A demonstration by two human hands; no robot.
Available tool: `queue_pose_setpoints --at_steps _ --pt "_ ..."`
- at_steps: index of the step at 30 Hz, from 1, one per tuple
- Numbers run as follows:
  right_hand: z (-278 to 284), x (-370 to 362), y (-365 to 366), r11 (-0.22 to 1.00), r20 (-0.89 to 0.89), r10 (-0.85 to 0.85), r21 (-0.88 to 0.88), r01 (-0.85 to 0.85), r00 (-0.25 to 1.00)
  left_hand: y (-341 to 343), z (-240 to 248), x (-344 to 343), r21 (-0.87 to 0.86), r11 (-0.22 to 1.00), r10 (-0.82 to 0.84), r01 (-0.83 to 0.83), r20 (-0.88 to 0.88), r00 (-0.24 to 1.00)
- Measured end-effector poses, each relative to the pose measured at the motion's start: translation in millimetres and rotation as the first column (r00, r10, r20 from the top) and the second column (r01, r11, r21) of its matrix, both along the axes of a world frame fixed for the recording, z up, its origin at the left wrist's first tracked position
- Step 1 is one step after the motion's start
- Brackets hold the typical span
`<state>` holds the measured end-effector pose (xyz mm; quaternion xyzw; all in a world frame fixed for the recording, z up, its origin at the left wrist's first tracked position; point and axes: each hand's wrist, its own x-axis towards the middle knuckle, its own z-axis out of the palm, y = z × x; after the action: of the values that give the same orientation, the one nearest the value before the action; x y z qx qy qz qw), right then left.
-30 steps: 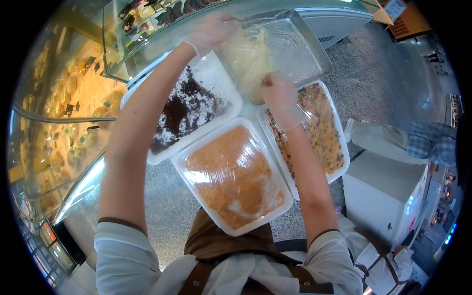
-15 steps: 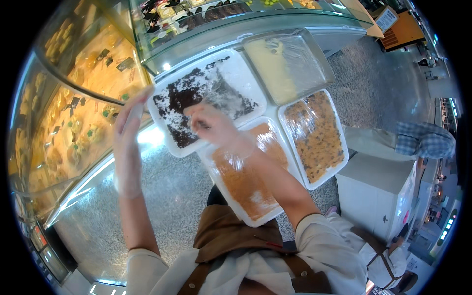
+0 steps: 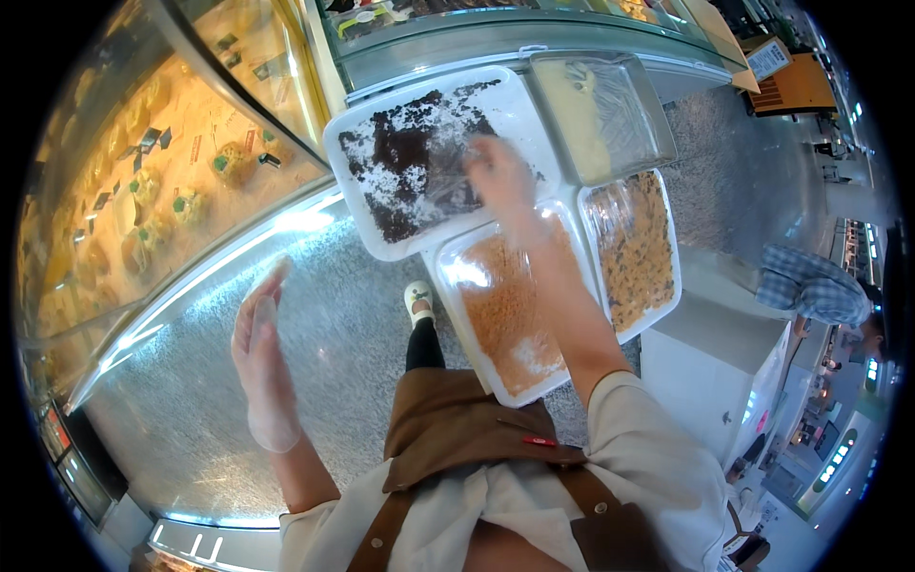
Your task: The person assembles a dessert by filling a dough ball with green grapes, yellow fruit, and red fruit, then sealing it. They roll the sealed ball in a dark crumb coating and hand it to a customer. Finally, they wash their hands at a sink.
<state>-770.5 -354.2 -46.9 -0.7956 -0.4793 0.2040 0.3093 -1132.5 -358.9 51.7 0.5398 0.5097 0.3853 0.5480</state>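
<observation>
A white tray (image 3: 381,250) of dark crumbs (image 3: 400,153) with white patches is in front of me. Over its right part my right hand (image 3: 500,181) is blurred by motion, its fingers curled inward. What they hold, if anything, I cannot make out. A greyish, see-through sheen, perhaps plastic film, shows beside that hand. In a thin clear glove, my left hand (image 3: 262,357) is raised to the left of the trays, over the floor. Its fingers are stretched out and it holds nothing.
Near me lies a film-covered tray of orange-brown crumbs (image 3: 500,310). To its right is a tray of tan, dark-flecked topping (image 3: 634,253); behind stands a tray of pale cream (image 3: 577,124). Glass display cases (image 3: 200,191) border the left and back. A white cabinet (image 3: 710,334) and a person (image 3: 815,281) are at right.
My right hand has moved rightward across the dark-crumb tray. My left hand has come away from that tray's left edge and dropped nearer to me. The view has shifted, and my shoe now shows.
</observation>
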Motion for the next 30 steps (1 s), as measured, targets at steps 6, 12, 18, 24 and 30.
queue_pose_setpoints --at_steps 6,12,18,24,30 --pt "-38 46 29 0.811 0.364 -0.069 -0.521 0.264 0.929 -6 -7 -15 -0.047 0.999 0.024 -0.022 0.044 0.999" --pt "-47 34 36 0.829 0.164 -0.187 -0.502 0.245 0.968 -5 -11 -19 -0.118 0.992 0.070 -0.051 0.168 0.983" --pt "-30 -58 69 0.967 -0.487 -0.233 -0.210 0.145 0.842 -6 -20 -28 -0.062 0.998 0.017 -0.004 0.210 0.977" --pt "-44 -168 114 0.976 -0.094 0.215 0.055 -0.210 0.972 -10 -7 -34 0.077 0.995 -0.077 0.066 0.157 0.985" --pt "-91 -222 54 0.930 -0.387 0.313 0.310 -0.197 0.867 -54 -22 -56 0.088 0.982 -0.180 0.165 0.202 0.963"
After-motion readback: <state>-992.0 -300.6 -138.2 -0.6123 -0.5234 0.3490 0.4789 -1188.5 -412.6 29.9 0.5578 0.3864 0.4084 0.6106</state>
